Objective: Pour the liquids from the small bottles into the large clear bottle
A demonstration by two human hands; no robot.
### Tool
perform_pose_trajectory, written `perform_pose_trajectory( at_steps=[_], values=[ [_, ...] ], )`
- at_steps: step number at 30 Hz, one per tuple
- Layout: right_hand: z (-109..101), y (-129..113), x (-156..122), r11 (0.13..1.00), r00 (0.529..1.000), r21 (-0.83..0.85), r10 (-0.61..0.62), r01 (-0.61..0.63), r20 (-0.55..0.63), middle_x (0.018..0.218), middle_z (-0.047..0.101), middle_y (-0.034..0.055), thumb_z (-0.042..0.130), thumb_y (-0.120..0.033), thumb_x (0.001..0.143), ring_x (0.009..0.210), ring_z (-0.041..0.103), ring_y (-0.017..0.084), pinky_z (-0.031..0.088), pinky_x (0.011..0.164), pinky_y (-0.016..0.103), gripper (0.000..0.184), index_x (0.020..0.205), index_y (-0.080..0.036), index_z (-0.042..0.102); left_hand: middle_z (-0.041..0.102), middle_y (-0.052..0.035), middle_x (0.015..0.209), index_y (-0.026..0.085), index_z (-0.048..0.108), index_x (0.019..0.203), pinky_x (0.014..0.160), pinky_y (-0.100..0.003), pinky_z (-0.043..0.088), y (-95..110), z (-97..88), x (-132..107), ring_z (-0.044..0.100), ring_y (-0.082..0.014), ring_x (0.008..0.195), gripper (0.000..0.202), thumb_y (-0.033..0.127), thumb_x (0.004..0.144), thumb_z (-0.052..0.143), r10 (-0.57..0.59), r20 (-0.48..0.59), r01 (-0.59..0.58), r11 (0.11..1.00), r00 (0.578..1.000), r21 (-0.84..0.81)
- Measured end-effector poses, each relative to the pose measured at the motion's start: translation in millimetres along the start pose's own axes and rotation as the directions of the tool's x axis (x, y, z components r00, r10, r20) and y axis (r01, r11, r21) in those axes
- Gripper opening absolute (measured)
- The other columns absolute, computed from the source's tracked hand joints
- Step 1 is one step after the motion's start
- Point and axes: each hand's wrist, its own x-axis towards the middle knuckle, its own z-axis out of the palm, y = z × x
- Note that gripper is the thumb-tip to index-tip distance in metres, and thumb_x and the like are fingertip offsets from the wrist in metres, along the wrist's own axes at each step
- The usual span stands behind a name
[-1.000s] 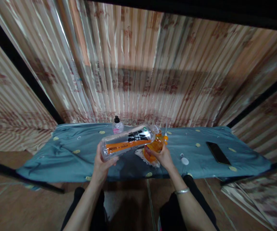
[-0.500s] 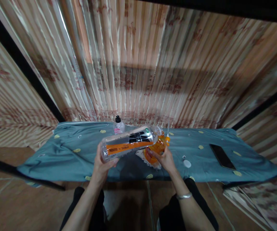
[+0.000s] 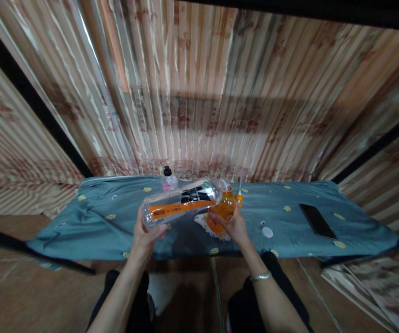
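Observation:
A clear plastic bottle (image 3: 181,203) with an orange, black and silver label lies tilted in my left hand (image 3: 146,238), which grips it near its base. Its uncapped neck points right and sits at the mouth of an orange see-through bottle (image 3: 224,210). My right hand (image 3: 234,226) is wrapped round that orange bottle from the right. Under the orange bottle lies a white frayed cloth (image 3: 202,223). Just behind it is an orange pump top (image 3: 239,198) with a pale tube pointing up. Whether liquid flows between the bottles I cannot make out.
Behind the clear bottle stands a small bottle with a black cap (image 3: 167,176). To the right lie a white round cap (image 3: 267,232) and a black phone (image 3: 317,221). All rest on a teal patterned cloth (image 3: 95,231); a striped curtain (image 3: 192,115) hangs behind, and dark frame bars (image 3: 376,150) flank it.
The view has shifted slightly, so most things appear a little further left. Both hands keep their holds, and the clear bottle stays tilted at the orange bottle's mouth.

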Motion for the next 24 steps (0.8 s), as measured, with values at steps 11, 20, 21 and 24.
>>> perform_pose_trajectory(
  at_steps=[11, 20, 21, 24],
  values=[
    [1, 7, 5, 0.998, 1.000, 0.055, -0.009, 0.007, 0.030, 0.119, 0.083, 0.0159, 0.088, -0.060, 0.064, 0.111, 0.079, 0.039, 0.062, 0.094, 0.050, 0.076, 0.126, -0.023, 0.064, 0.070, -0.0014, 0.091, 0.023, 0.063, 0.120, 0.043, -0.021, 0.044, -5, -4.7, 1, 0.061, -0.0148, 0.063, 0.080, 0.034, 0.051, 0.102, 0.002, 0.015, -0.002, 1.000, 1.000, 0.000],
    [0, -3, 3, 0.998, 0.999, 0.055, -0.031, 0.030, 0.021, 0.114, 0.083, 0.0161, 0.086, -0.060, 0.064, 0.108, 0.079, 0.042, 0.063, 0.092, 0.053, 0.073, 0.123, -0.021, 0.065, 0.071, -0.0027, 0.097, 0.025, 0.060, 0.135, 0.043, -0.022, 0.041, 2, 1.4, -4, 0.059, -0.0136, 0.060, 0.094, 0.033, 0.051, 0.101, -0.002, 0.018, 0.002, 1.000, 1.000, 0.004],
    [0, -3, 3, 0.998, 0.999, 0.053, -0.027, 0.026, 0.022, 0.114, 0.083, 0.0163, 0.086, -0.061, 0.063, 0.109, 0.079, 0.042, 0.063, 0.092, 0.054, 0.075, 0.123, -0.021, 0.065, 0.071, -0.0029, 0.099, 0.026, 0.060, 0.135, 0.043, -0.022, 0.041, 3, 2.1, -5, 0.058, -0.0133, 0.060, 0.094, 0.032, 0.051, 0.101, 0.002, 0.020, -0.002, 1.000, 1.000, 0.004],
    [0, -2, 4, 0.998, 0.999, 0.055, -0.028, 0.027, 0.024, 0.113, 0.083, 0.0158, 0.085, -0.064, 0.063, 0.110, 0.079, 0.042, 0.063, 0.093, 0.054, 0.078, 0.125, -0.021, 0.064, 0.072, -0.0033, 0.104, 0.029, 0.059, 0.135, 0.044, -0.021, 0.041, 2, 1.6, -5, 0.060, -0.0134, 0.062, 0.095, 0.030, 0.050, 0.102, 0.002, 0.012, -0.002, 1.000, 1.000, 0.002]
  ],
)
